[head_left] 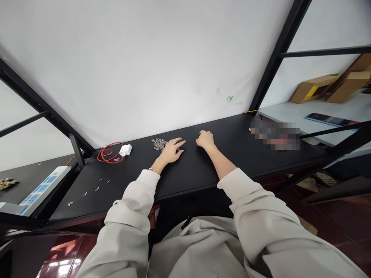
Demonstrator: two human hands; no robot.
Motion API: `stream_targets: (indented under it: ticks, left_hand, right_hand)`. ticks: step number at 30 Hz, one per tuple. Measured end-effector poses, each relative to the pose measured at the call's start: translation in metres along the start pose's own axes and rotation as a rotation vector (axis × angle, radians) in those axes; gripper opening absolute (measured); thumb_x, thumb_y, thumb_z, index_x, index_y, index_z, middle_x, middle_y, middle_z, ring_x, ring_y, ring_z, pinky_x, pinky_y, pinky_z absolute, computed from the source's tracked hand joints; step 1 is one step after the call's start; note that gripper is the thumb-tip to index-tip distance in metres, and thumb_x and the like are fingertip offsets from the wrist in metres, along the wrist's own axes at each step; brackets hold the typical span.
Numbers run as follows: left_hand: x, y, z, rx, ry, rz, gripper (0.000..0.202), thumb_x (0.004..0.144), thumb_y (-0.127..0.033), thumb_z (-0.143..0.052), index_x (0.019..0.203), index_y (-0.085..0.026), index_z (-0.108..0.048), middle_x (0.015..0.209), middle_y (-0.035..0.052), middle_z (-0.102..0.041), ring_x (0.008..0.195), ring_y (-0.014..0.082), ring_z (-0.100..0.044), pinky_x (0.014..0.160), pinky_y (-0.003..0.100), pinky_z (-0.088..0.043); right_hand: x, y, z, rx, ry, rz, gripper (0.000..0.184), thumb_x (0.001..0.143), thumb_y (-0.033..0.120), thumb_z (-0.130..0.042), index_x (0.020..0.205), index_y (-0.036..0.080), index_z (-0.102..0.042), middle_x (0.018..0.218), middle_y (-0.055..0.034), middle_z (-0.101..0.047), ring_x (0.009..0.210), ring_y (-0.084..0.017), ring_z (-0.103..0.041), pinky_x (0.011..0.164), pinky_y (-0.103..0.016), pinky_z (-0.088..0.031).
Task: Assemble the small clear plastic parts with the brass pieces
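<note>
My left hand (171,150) lies palm down on the black tabletop (191,170), fingers spread, holding nothing visible. Its fingertips reach the edge of a small heap of metal and clear parts (159,144). My right hand (205,139) rests to its right, fingers curled under and hidden, touching only the tabletop as far as I can see. Left of the heap lie a loop of red wire (109,153) and a white power adapter (125,150). Several tiny metal pieces (87,193) are scattered near the table's left end.
A blurred patch hides an object (274,135) at the table's right end. A white and blue power strip (43,189) lies low at left. A black metal frame surrounds the table. A phone (330,119) and cardboard boxes (314,88) sit on a white shelf at right.
</note>
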State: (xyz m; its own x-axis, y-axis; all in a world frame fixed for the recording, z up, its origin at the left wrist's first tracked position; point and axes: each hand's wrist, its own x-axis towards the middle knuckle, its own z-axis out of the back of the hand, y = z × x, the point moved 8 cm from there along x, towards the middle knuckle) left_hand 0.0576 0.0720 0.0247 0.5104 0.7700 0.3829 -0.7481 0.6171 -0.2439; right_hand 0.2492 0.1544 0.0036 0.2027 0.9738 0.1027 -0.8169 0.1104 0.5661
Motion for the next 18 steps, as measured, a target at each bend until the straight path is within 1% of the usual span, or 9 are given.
stream_targets:
  ticks: [2,5,8,13,18]
  left_hand:
    - [0.001,-0.001,-0.008,-0.025,0.057,-0.022,0.041,0.098,-0.023,-0.05,0.136,-0.024,-0.063,0.147,0.0093,-0.056,0.138,0.0272,-0.049,0.118,0.052,-0.037]
    - [0.001,0.002,-0.014,-0.066,0.09,-0.019,0.037,0.099,-0.023,-0.047,0.131,-0.019,-0.066,0.14,0.0102,-0.062,0.137,0.0252,-0.052,0.119,0.047,-0.038]
    - [0.001,0.004,-0.012,-0.095,0.07,-0.009,0.037,0.098,-0.02,-0.048,0.13,-0.015,-0.066,0.138,0.0118,-0.064,0.134,0.0243,-0.055,0.118,0.044,-0.041]
    - [0.001,0.008,-0.003,-0.103,0.029,0.014,0.034,0.094,-0.011,-0.049,0.121,-0.017,-0.07,0.127,0.0097,-0.07,0.12,0.0228,-0.065,0.11,0.042,-0.049]
    - [0.002,0.011,0.001,-0.114,0.002,0.042,0.031,0.091,-0.006,-0.051,0.11,-0.017,-0.073,0.119,0.0096,-0.073,0.113,0.0223,-0.068,0.109,0.043,-0.049]
  right_hand:
    - [-0.002,0.003,-0.001,-0.013,-0.007,0.021,0.04,0.079,0.012,-0.068,0.119,0.008,-0.067,0.126,-0.0251,-0.056,0.122,-0.036,-0.053,0.101,-0.047,-0.046]
    - [-0.004,0.006,-0.001,-0.018,-0.002,0.039,0.033,0.08,0.008,-0.064,0.113,0.008,-0.069,0.127,-0.0235,-0.055,0.123,-0.034,-0.052,0.101,-0.044,-0.045]
    - [-0.003,0.006,-0.001,-0.009,-0.005,0.045,0.032,0.079,0.005,-0.063,0.11,0.007,-0.069,0.125,-0.0228,-0.056,0.121,-0.033,-0.053,0.101,-0.043,-0.045]
    - [0.002,0.002,-0.004,0.017,-0.017,0.04,0.032,0.076,0.006,-0.066,0.108,0.008,-0.07,0.121,-0.0211,-0.059,0.118,-0.032,-0.055,0.1,-0.043,-0.046]
    - [0.003,0.002,-0.001,0.04,-0.034,0.027,0.037,0.073,0.005,-0.069,0.11,0.009,-0.07,0.119,-0.0215,-0.06,0.114,-0.033,-0.058,0.096,-0.044,-0.05]
